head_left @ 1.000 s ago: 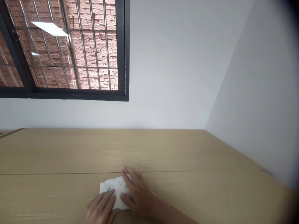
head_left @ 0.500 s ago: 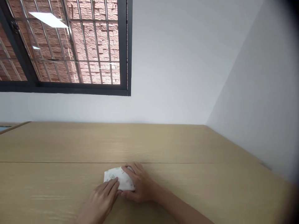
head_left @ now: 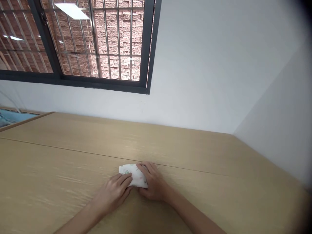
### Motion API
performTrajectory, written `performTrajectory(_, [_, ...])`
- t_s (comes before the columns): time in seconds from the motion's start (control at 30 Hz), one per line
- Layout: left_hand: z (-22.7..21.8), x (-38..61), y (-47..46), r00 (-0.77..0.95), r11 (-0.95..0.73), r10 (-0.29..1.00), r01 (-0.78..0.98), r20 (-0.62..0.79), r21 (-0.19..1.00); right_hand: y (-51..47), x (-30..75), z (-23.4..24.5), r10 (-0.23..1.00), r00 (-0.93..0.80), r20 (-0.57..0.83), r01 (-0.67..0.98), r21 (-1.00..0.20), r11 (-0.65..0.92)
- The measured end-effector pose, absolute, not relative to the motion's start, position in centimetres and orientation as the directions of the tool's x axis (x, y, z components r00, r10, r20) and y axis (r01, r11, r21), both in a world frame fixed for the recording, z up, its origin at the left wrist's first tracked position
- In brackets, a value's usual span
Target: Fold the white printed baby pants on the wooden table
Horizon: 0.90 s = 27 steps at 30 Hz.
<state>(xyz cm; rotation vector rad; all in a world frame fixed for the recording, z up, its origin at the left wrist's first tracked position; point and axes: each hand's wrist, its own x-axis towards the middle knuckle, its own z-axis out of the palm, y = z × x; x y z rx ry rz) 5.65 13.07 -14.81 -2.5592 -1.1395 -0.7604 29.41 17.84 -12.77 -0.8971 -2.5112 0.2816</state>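
Two bare forearms, no sleeves, no jewellery.
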Motion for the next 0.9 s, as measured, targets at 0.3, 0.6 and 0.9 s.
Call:
performTrajectory(0.3, [-14.5, 5.6, 13.1, 0.548, -0.659, 0.681, 0.748, 0.485, 0.079, 18.3, 30.1, -12.2, 0.653, -0.676, 0.34, 0.504, -0.433, 0.747])
performTrajectory(0.6, [-14.4, 5.6, 13.5, 0.489, -0.625, 0.675, 0.777, 0.552, 0.076, 18.1, 28.8, -12.1, 0.754, -0.501, 0.425, 0.559, -0.506, 0.657])
performTrajectory(0.9, [-3.7, 3.1, 8.0, 0.562, -0.71, 0.487, 0.7, 0.669, -0.071, 12.5, 23.3, -8.1, 0.75, -0.476, 0.459, 0.317, -0.706, 0.633])
